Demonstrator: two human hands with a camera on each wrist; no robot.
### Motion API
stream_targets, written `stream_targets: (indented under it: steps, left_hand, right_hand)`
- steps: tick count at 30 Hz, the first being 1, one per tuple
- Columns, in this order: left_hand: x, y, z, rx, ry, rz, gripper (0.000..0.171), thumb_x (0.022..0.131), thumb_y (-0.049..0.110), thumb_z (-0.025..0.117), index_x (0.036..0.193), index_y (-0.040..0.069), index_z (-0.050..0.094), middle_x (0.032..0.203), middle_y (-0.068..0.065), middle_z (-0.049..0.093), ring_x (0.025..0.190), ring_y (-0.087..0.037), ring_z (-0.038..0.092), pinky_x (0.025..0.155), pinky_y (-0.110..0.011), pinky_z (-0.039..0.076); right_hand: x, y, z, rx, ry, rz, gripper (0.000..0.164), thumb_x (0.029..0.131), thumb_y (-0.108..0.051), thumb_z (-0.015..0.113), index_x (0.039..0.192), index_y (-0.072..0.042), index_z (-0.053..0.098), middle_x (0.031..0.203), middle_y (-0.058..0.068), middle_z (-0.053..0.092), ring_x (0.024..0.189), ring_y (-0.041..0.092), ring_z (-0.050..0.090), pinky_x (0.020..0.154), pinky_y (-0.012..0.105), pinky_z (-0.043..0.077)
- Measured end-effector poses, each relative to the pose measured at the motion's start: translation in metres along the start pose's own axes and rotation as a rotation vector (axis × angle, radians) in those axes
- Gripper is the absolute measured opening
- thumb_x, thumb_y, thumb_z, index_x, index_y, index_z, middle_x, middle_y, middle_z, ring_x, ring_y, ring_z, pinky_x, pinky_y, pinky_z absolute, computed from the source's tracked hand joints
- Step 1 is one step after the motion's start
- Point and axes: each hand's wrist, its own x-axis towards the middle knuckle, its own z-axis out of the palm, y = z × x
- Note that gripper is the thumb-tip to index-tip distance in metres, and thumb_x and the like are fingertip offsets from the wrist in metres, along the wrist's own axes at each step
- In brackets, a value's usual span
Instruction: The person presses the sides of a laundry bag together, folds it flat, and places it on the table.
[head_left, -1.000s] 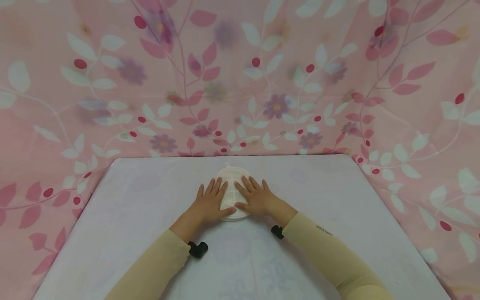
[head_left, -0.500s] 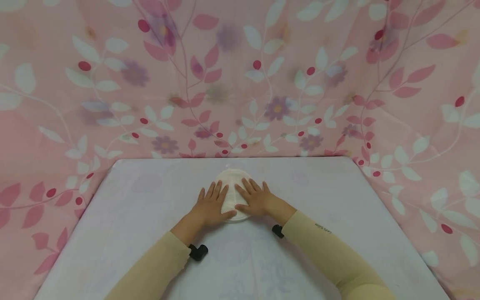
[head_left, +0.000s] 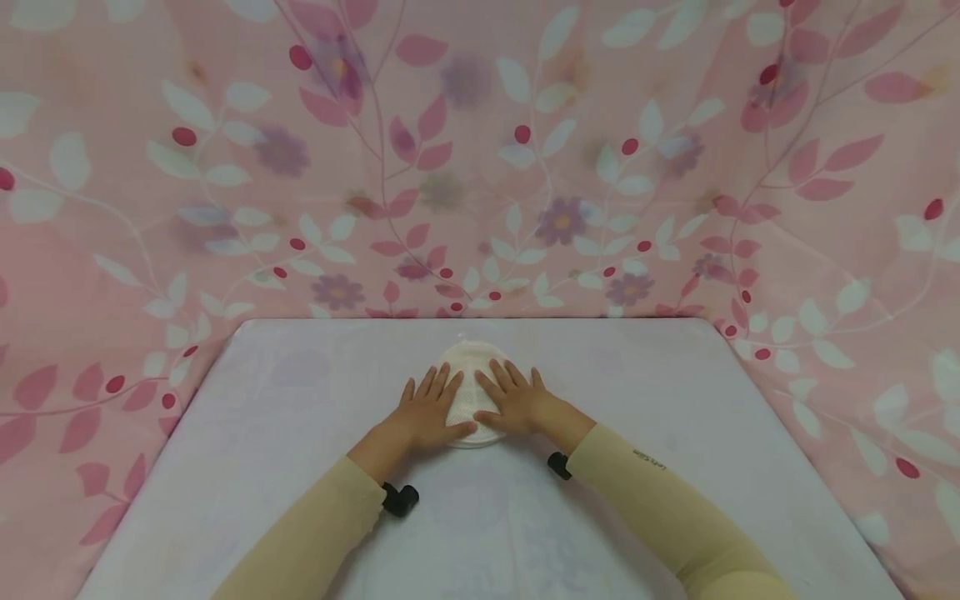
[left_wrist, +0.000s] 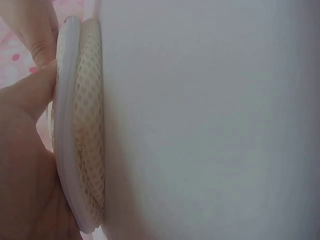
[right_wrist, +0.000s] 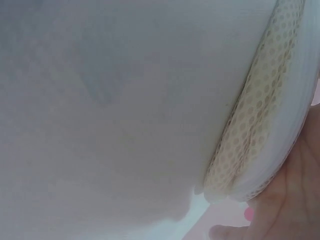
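A small rounded white mesh laundry bag (head_left: 465, 402) lies on the table near its far edge. My left hand (head_left: 427, 417) rests flat on its left side, fingers spread and pointing away, thumb along the near part. On the opposite side, my right hand (head_left: 521, 404) presses with spread fingers, its thumb close to the left one. Seen from the left wrist, the bag's honeycomb mesh (left_wrist: 90, 100) bulges under a thick white rim, with the left palm (left_wrist: 25, 165) against it. The right wrist view has the right palm (right_wrist: 290, 195) behind the same rim.
A white cloth with faint prints covers the table (head_left: 300, 450). Pink leaf-patterned fabric (head_left: 480, 167) hangs behind it and at both sides. Black wrist cameras stick out beneath the left (head_left: 401, 500) and right (head_left: 560, 465) sleeve cuffs.
The head view has shifted a little, so everything appears slightly lower and farther right. Both hands keep the same place on the mesh bag.
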Motion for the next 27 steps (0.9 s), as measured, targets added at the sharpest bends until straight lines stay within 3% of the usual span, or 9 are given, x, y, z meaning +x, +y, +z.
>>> stream_targets:
  steps: [27]
  left_hand:
    - [0.0078, -0.0057, -0.0002, -0.044, -0.037, -0.008, 0.096, 0.078, 0.080, 0.027, 0.149, 0.023, 0.000, 0.154, -0.006, -0.009, 0.140, -0.029, -0.006, 0.105, -0.061, 0.005]
  right_hand:
    - [0.0002, -0.0006, -0.0023, 0.061, 0.000, -0.006, 0.079, 0.087, -0.071, 0.015, 0.149, -0.025, -0.003, 0.153, 0.010, -0.010, 0.139, 0.033, -0.007, 0.102, 0.066, 0.007]
